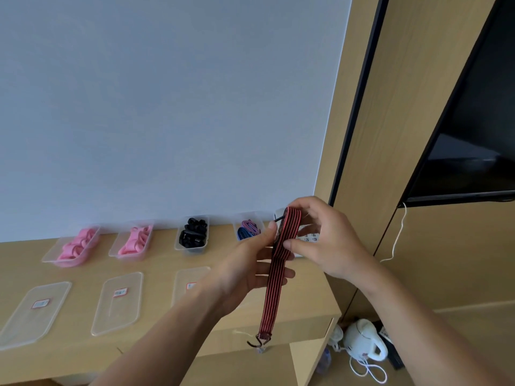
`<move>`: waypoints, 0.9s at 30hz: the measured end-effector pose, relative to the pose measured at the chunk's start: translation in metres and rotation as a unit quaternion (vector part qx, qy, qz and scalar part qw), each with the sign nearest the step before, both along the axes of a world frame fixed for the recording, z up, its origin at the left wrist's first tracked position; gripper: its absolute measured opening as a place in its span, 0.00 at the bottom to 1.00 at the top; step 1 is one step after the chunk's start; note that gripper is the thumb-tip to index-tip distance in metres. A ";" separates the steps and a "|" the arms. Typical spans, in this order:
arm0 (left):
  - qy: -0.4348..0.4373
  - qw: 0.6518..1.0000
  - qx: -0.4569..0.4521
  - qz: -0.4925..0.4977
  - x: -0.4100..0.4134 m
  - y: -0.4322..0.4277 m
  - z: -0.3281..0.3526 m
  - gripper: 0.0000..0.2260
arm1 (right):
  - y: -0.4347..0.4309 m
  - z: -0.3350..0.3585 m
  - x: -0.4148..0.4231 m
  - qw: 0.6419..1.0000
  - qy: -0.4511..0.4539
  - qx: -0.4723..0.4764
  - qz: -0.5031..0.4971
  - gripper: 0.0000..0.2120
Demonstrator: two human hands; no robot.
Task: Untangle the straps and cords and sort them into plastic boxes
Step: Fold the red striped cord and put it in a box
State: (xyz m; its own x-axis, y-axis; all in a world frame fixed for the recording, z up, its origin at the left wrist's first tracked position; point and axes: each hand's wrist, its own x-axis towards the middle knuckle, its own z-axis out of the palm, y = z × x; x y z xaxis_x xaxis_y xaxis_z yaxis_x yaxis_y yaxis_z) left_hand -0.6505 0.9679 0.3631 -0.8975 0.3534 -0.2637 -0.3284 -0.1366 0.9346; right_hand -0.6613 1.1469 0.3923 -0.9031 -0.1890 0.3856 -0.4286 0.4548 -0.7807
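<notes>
Stretching away below and to the left of your grip, the wooden desk carries the sorting gear. Up and to the right of your hands hangs a dark screen. Low to the left of the grip, three clear lids lie flat in a row, each with a small red-edged label. Beyond them, against the wall, stands a row of clear plastic boxes. The far-left box and second box hold pink loops, and the third box holds black pieces. The fourth box, just left of your grip, holds blue and pink straps.

Your left hand and right hand meet in the air above the desk's right end, both grasping the red-and-black striped strap. Your left thumb presses its edge against the fingers behind. Your right thumb pins its front while the fingers curl over the fold at the top. The strap's long axis runs nearly upright, leaning so the folded top sits slightly right of the bottom. Its free end points down, below your grip, ending in a small metal hook.
</notes>
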 end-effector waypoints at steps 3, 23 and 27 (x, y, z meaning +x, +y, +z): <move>-0.039 0.999 -0.018 -0.015 0.001 0.001 0.000 0.32 | -0.005 0.001 -0.001 0.998 0.063 0.017 -0.026 0.24; -0.036 0.995 0.078 0.047 -0.022 -0.024 0.000 0.16 | -0.030 -0.058 0.015 0.940 0.313 0.133 0.034 0.06; 0.011 0.997 0.054 0.057 -0.026 -0.030 -0.003 0.12 | -0.037 -0.058 0.020 0.950 0.297 0.087 0.047 0.06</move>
State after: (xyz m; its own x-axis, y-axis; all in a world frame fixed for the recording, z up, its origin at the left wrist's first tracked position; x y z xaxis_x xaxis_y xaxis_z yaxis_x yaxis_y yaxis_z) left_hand -0.6764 0.9383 0.3601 -0.9391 0.2732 -0.2085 -0.2835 -0.2728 0.9193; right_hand -0.6416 1.1101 0.3343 -0.5108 -0.3657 0.7780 -0.8158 0.4916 -0.3046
